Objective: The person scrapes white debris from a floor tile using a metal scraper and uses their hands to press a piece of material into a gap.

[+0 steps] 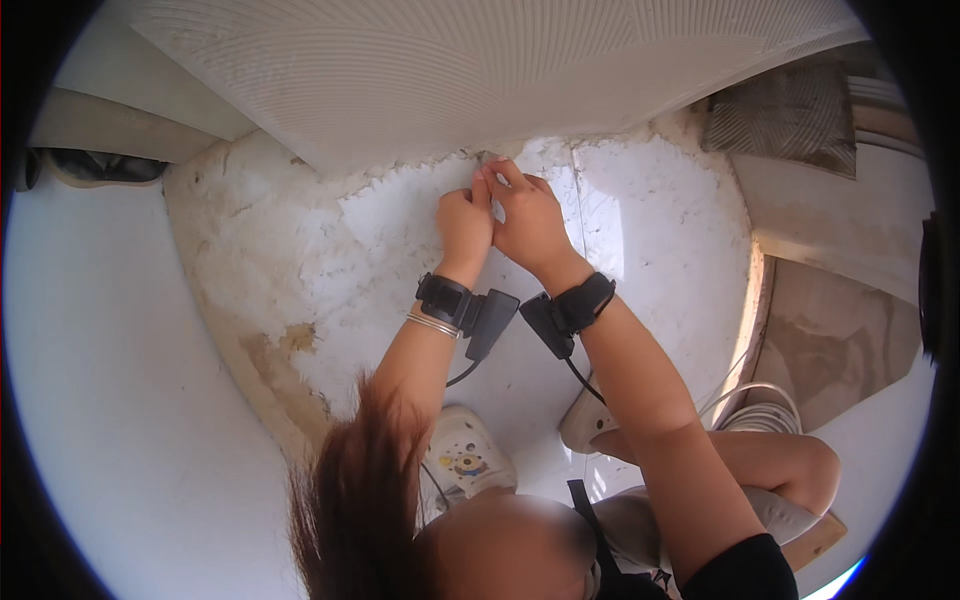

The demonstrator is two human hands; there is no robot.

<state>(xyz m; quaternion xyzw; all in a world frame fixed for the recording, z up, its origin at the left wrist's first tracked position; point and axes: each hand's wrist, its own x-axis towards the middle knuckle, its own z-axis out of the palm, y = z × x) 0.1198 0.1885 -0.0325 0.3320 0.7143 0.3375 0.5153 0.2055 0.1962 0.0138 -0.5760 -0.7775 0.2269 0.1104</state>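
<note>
Pinched close together at twelve o'clock, the left hand (465, 222) and the right hand (528, 218) meet near their thumbs and fingertips. I cannot tell whether something small is caught between them; a pale tip shows there, too little to name. The left hand's fingers curl inward, while the right hand's index finger reaches out ahead of the rest.

Just beyond them, also at twelve, is the ridged panel (480, 70), its pale surface combed in curving lines. Its rough lower edge runs close by the fingertips; whether they touch it, I cannot make out. Under the hands spreads a glossy white floor (520, 375), smeared and crusted toward that edge, with a thin joint line (581, 205) running between one and two o'clock. A brownish stain (265, 365) marks it at eight.

Each wrist wears a black strap (443, 296) with a dark box (493, 318) and a trailing cable, and thin bracelets (434, 326) circle the left one. At two o'clock I see a dark ridged square (785, 115), and at four a coiled white hose (762, 412). Pale shoes (463, 455) rest at five and six, the one at six printed with a cartoon figure.
</note>
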